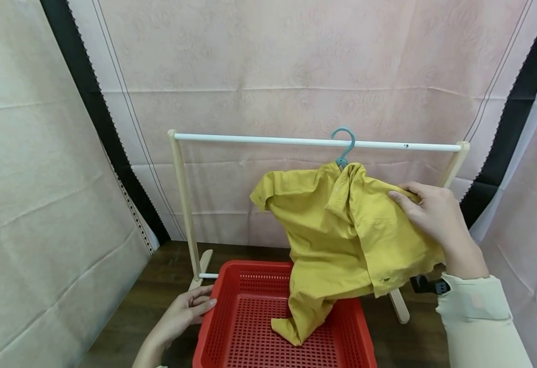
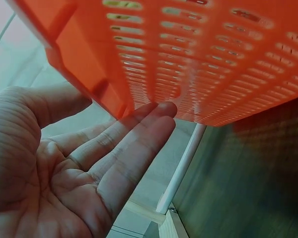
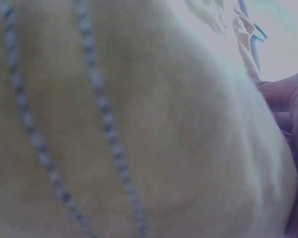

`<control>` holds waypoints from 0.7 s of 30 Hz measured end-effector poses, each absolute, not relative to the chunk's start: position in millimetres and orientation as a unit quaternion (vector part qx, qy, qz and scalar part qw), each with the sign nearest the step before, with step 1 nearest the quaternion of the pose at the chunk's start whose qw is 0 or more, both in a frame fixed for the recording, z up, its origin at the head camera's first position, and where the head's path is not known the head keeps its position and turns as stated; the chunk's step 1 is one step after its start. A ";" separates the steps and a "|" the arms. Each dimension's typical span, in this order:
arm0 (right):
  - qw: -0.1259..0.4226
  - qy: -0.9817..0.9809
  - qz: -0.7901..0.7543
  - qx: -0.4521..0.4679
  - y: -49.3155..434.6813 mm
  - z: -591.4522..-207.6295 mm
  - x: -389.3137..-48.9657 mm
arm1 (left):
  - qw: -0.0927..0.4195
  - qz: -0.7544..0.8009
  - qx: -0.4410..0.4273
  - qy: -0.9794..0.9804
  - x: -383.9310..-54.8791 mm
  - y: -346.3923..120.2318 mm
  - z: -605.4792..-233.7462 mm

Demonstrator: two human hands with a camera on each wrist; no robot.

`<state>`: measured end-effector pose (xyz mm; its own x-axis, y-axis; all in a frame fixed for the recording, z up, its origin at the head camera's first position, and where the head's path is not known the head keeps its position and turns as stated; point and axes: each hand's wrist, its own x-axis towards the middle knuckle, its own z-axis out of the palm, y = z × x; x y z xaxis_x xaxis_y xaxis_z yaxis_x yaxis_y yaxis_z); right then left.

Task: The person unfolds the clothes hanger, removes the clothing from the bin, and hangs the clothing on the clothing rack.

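- Hanging from a teal hanger (image 1: 344, 145) hooked over the white rail (image 1: 296, 141) of a wooden clothes rack (image 1: 183, 204), a mustard-yellow shirt (image 1: 342, 230) droops toward the rack's right end, its lower hem trailing into the red plastic basket (image 1: 250, 332) below.
- The right hand (image 1: 434, 214) grips the shirt's right shoulder, thumb on top of the cloth and fingers curled behind it; it looks like a hold meant to steady the garment on the hanger.
- Its forearm, in a cream sleeve (image 1: 475, 317), rises from the lower right, wrist bent inward toward the collar.
- From the right wrist view the yellow cloth (image 3: 139, 124) fills almost everything, with stitched seams across it and fingertips (image 3: 283, 94) pressed to its right edge.
- The left hand (image 1: 185, 312) rests at the basket's near-left corner, fingers relaxed and nearly straight, tips touching the rim; it probably keeps the basket from sliding.
- Seen from the left wrist, the palm (image 2: 64, 178) lies open and upturned, fingers (image 2: 139, 134) stretched against the basket's perforated wall (image 2: 188, 59) without closing on it.
- The basket sits on a dark wooden floor (image 1: 158, 286) just in front of the rack's feet, with pale fabric backdrops (image 1: 296, 61) behind and to both sides.
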<state>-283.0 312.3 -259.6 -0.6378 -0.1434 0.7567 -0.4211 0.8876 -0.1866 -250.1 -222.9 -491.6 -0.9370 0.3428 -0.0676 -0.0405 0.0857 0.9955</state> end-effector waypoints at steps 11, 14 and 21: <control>0.384 -0.893 0.173 0.162 309.3 -267.1 -289.1 | 0.146 0.681 0.112 0.709 -248.9 -221.6 -489.9; 0.384 -0.892 0.173 0.167 309.6 -268.5 -290.8 | 0.147 0.681 0.113 0.709 -248.3 -222.5 -490.1; 0.365 -0.897 0.186 0.169 308.2 -270.7 -291.8 | 0.145 0.673 0.125 0.714 -247.9 -223.0 -489.0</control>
<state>-291.8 308.2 -270.7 -0.6774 -0.1665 0.7165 -0.4380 0.8738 -0.2111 -247.9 -223.0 -489.0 -0.9264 0.3744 -0.0390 -0.0168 0.0624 0.9979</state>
